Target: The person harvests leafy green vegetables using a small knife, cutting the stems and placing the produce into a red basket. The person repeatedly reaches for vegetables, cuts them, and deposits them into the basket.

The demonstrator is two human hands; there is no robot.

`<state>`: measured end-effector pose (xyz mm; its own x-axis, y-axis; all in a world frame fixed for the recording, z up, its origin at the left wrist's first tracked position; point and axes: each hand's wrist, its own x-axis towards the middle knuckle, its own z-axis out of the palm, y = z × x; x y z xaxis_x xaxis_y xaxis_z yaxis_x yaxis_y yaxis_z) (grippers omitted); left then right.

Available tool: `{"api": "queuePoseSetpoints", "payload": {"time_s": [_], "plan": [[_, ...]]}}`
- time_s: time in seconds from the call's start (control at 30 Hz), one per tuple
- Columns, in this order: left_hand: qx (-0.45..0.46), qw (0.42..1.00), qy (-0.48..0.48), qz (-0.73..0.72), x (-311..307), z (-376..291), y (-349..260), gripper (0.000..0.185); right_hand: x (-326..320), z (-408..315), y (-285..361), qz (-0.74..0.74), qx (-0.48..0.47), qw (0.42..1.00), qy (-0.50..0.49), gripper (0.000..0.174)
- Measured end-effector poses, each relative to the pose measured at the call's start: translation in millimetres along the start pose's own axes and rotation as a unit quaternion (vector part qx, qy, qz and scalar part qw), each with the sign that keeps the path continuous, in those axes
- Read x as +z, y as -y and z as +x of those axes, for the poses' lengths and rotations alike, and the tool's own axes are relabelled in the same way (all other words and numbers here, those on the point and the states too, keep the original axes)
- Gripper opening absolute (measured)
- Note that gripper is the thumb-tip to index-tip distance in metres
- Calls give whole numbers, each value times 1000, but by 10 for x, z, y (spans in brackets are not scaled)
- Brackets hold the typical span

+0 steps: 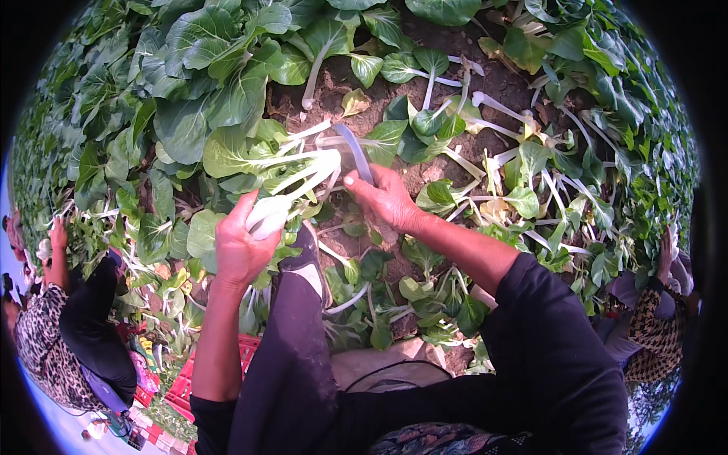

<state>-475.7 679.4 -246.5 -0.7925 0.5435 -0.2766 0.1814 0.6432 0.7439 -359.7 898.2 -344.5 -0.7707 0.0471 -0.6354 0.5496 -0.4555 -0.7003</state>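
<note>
My left hand (245,242) is closed around the white stalk base of a bok choy head (272,219). More pale stalks and green leaves of bok choy (310,166) lie just beyond it, towards the middle; whether they belong to the held head I cannot tell. To the right, my right hand (387,199) grips a curved knife (355,149), its blade pointing up and away beside the stalk ends; its handle is hidden in the fist. Loose bok choy leaves (384,139) lie on the soil past the blade.
Standing bok choy plants (196,108) rise at the left and far side. Cut leaves (523,202) litter the soil at the right. A red plastic crate (183,387) stands by my left leg. One person (42,347) works at the left, another person (657,335) at the right.
</note>
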Motion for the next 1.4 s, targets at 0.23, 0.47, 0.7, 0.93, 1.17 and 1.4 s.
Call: {"api": "queuePoseSetpoints", "payload": {"time_s": [0.23,0.47,0.7,0.93,1.17,1.4], "plan": [[-42,996,66,-35,30,-37,-320,54,196,27,516,96,42,993,-47,30],[-9,996,-66,-55,-468,-177,-1152,44,-54,-118,1061,-19,-133,991,18,23],[210,962,-133,114,-539,-5,-1388,46,148,-45,1331,-83,-157,984,-15,23],[25,980,96,173,-121,559,-1029,74,323,58,1175,45,-47,996,62,37],[183,888,67,415,-481,1309,-1032,90,267,860,977,-267,-274,921,-70,38],[16,897,-2,441,-986,1517,-120,80,0,1496,873,-302,-58,936,-169,36]]}}
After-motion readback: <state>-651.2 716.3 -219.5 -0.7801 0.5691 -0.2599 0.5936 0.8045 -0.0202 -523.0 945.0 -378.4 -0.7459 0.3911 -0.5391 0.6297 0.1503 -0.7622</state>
